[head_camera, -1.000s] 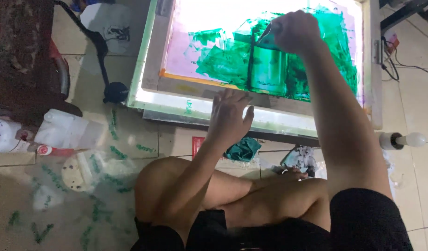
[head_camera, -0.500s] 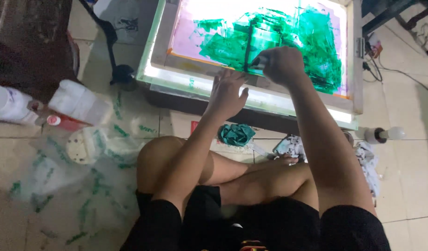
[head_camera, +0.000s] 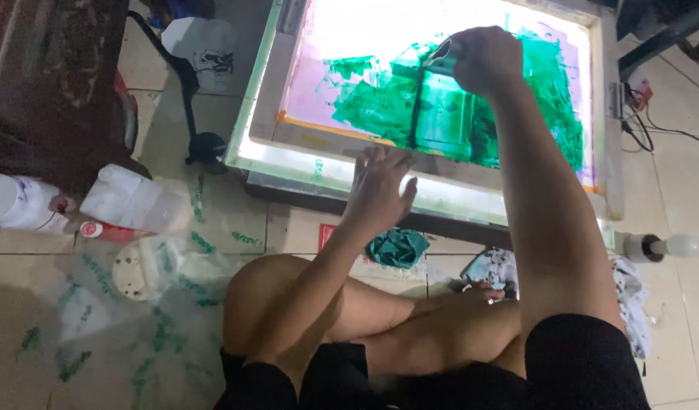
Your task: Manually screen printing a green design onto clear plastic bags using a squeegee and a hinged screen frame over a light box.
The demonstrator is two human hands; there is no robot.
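Starting at the left of the tiled floor, a white plastic jug (head_camera: 133, 201) lies on its side just beside a pale bottle (head_camera: 15, 203) and a small red-and-white tube (head_camera: 106, 230), with a clear plastic sheet (head_camera: 137, 304) smeared in green marks spread below them — none of their labels can be made out. Further right, a red-edged card (head_camera: 326, 234) peeks from under the lit frame, near a crumpled teal rag (head_camera: 397, 247). The left hand (head_camera: 380, 190) lies flat with fingers spread on the near edge of the screen frame (head_camera: 441, 199), holding nothing; keeping it pressed there looks wise, so the frame does not slide. The right hand (head_camera: 482, 59) is closed around a small scraper (head_camera: 443, 55) on the green-coated mesh (head_camera: 547, 83). Even pressure and overlapping straight strokes would likely spread the coating best. A white bulb (head_camera: 665, 246) lies far right.
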